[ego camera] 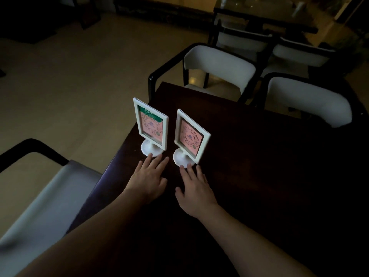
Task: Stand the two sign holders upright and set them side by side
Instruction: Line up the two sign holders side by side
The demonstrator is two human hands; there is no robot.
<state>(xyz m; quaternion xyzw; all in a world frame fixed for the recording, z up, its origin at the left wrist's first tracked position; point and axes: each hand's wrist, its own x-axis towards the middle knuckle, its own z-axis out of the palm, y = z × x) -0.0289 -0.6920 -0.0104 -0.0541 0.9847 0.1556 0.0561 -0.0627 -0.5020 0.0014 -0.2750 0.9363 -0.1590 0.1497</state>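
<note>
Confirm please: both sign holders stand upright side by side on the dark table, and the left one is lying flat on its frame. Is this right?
Not quite. In the head view the left sign holder stands upright on its round base, like the right sign holder. Both stand side by side on the dark table.

2 bare forearms, the left hand and right hand without sleeves, rings or watch.

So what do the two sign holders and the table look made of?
Left sign holder and right sign holder: probably white moulded plastic, smooth, with one-piece round bases and clear panes over pink inserts. Table: dark, matte, possibly wood; too dim to tell.
</note>
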